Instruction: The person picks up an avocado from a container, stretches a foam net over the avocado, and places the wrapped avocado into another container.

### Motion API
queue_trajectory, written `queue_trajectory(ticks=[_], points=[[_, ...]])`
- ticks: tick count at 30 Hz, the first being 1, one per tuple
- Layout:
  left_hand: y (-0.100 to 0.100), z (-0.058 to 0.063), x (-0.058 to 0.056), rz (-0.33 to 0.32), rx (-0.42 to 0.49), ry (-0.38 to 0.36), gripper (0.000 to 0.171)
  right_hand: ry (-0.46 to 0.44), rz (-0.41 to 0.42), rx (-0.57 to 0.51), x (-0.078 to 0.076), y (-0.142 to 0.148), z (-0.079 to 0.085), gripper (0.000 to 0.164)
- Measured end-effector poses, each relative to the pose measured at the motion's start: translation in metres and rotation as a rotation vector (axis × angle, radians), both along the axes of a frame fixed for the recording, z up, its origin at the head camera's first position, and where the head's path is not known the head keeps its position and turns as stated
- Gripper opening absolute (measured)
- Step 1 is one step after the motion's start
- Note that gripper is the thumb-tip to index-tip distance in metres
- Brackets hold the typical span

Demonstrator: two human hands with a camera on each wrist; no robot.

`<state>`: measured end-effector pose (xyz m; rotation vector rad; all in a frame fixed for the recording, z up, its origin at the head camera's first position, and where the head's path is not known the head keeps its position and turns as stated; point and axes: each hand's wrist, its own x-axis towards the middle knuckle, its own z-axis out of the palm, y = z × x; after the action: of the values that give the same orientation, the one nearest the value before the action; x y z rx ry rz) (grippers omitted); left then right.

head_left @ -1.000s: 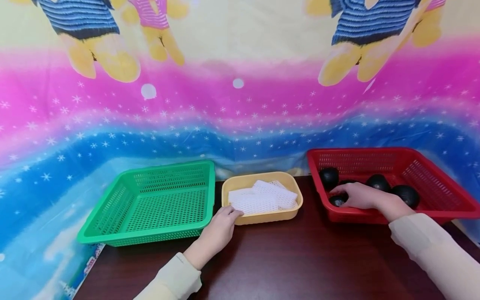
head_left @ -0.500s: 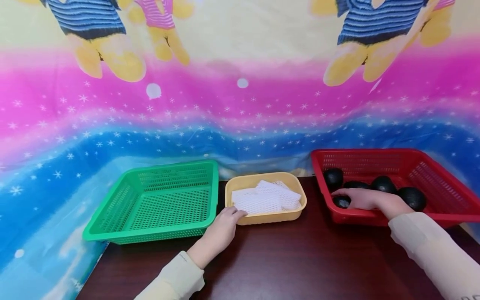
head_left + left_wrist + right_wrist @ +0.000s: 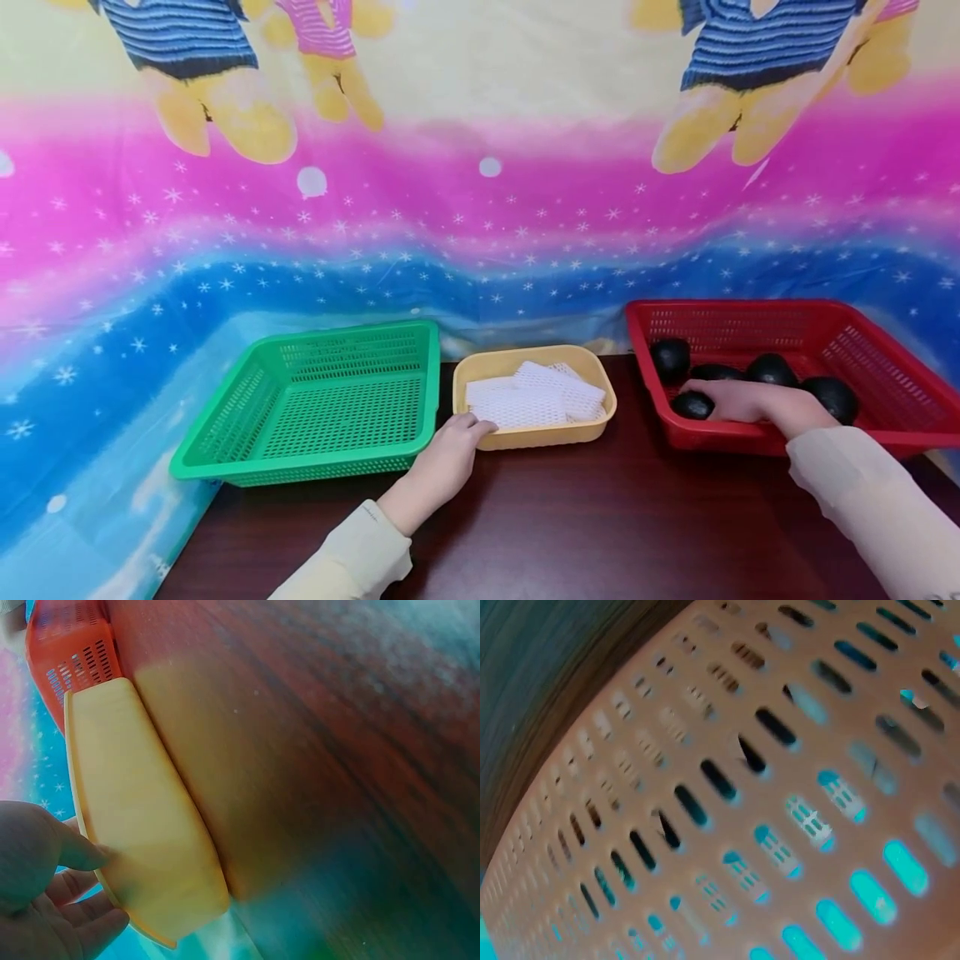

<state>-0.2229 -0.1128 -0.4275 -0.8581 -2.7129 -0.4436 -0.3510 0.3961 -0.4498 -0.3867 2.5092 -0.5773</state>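
Observation:
My left hand (image 3: 446,458) holds the near left corner of the cream-yellow tray (image 3: 540,437). In the left wrist view, the thumb (image 3: 79,851) lies against the tray's outer wall and the fingers curl at its rim. White foam net sleeves (image 3: 525,400) lie flat in this tray. My right hand (image 3: 750,403) reaches over the front rim into the red basket (image 3: 885,437) and grips a dark avocado (image 3: 692,406) at the near left corner. Its thumb is hidden. Several other dark avocados (image 3: 670,359) lie around the hand. The right wrist view shows only slotted basket wall (image 3: 727,817).
A green slotted basket (image 3: 300,462) stands left of the tray. All three containers stand in a row on a dark brown table (image 3: 570,517). Behind them hangs a patterned cloth (image 3: 480,233) in pink and blue.
The head view has shifted a little, so everything sits slightly further right. In the red basket, my right hand has settled around the near left avocado, which shows more now. My left hand stays on the tray.

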Motion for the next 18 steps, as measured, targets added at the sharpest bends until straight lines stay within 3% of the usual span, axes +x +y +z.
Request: queue_trajectory(ticks=[2, 6, 8, 12, 18], points=[[0.0, 0.001, 0.0, 0.005, -0.009, -0.008, 0.034, 0.024, 0.036, 0.019, 0.011, -0.007, 0.014, 0.086], [0.0, 0.001, 0.001, 0.005, -0.017, -0.012, 0.034, 0.071, 0.069, 0.022, 0.05, -0.037, 0.063, 0.078], [0.0, 0.001, 0.001, 0.0, -0.013, -0.004, 0.034, 0.09, 0.072, 0.012, 0.064, -0.048, 0.08, 0.076], [-0.001, 0.001, 0.001, -0.012, -0.001, 0.014, 0.033, 0.131, 0.058, 0.017, 0.077, -0.056, 0.095, 0.073], [0.0, 0.0, 0.001, -0.014, -0.004, 0.019, 0.032, 0.191, 0.066, -0.005, 0.082, -0.051, 0.102, 0.072]])
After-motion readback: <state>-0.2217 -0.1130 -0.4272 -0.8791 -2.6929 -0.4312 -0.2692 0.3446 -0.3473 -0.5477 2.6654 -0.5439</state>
